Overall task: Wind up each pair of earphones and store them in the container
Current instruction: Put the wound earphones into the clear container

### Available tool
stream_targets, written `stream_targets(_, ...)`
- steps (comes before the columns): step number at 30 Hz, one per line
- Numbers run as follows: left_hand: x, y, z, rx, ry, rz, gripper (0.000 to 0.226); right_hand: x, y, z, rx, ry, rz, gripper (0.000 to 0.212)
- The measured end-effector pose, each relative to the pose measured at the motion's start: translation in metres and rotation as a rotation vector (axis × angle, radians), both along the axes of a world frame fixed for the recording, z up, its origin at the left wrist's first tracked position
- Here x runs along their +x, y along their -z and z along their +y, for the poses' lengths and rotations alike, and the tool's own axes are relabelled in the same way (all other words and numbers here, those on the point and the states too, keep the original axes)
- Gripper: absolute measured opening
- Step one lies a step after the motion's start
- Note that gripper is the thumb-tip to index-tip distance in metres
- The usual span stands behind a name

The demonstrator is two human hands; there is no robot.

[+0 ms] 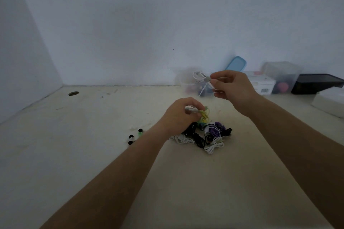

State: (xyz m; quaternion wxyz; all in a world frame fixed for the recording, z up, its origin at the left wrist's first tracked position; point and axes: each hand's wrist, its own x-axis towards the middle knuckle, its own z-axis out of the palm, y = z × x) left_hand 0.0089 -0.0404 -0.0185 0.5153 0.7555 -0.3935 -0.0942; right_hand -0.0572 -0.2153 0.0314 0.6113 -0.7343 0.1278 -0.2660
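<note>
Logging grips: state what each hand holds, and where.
Right hand pinches the white earphones at their grey middle wrap. Left hand grips the yellow-green earphones; exact spot hidden.

1. The white earphones (pixel 200 77) are wound into a small bundle, cinched at the middle by a grey band. Loops fan out to the upper left and thin strands trail downward. The right hand (pixel 232 89) pinches them in the air, right of centre.
2. The yellow-green earphones (pixel 205 115) are a crumpled bundle gripped by the left hand (pixel 179 117) at the centre of the frame, just above the pile.
3. The pile of earphones (pixel 206 136) lies tangled just below centre, with black, purple and white cords overlapping.
4. The container (pixel 184 82) is clear plastic and blurred. It stands right of centre behind the white earphones, with dark and reddish shapes inside.
</note>
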Motion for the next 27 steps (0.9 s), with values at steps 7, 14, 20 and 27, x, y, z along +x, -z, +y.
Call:
stream_targets(7, -0.008, -0.007, 0.004, 0.224, -0.024, -0.225, 0.025, -0.004, -0.009, 0.006, 0.013, -0.059, 0.006, 0.012)
stream_targets(14, -0.003, -0.005, 0.017, -0.066, -0.210, 0.036, 0.033, -0.012, -0.019, 0.018, 0.089, -0.192, -0.010, 0.013)
stream_targets(20, -0.023, -0.017, 0.038, -0.245, 0.014, 0.445, 0.028, -0.019, -0.026, 0.039, 0.129, -0.308, -0.021, 0.015)
stream_targets(27, -0.034, -0.016, 0.072, -0.336, -0.007, 0.644, 0.020, -0.028, -0.025, 0.056, 0.251, -0.337, 0.016, 0.017)
